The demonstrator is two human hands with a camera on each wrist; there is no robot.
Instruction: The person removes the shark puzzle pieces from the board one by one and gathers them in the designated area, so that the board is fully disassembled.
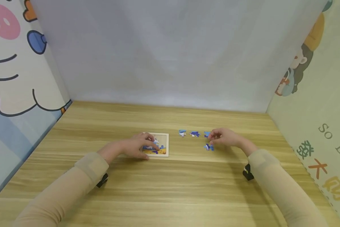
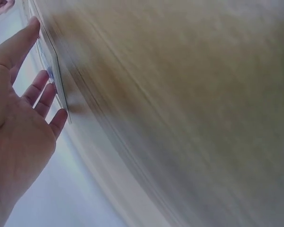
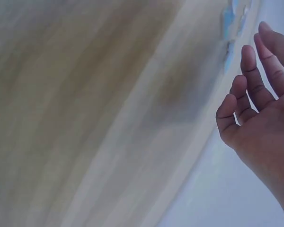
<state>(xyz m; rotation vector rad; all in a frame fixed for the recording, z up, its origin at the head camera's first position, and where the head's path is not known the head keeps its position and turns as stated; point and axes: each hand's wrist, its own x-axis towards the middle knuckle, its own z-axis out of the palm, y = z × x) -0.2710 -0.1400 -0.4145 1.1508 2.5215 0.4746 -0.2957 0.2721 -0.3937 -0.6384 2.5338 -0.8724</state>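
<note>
A wooden jigsaw board with a pale rim lies on the table, partly filled with a blue and yellow sea picture. My left hand reaches over its left part, fingers spread and thumb by the near edge; it hides some of the picture. To the right of the board lie loose puzzle pieces: a light blue one, a dark blue one, and two beside my right hand. That hand hovers at the upper piece, just above the lower piece. Its fingers bend loosely, and the right wrist view shows nothing gripped.
The wood-grain table stretches toward me and to both sides. A pale cloth wall stands behind it, with printed cartoon panels at left and right. Dark straps sit at both wrists.
</note>
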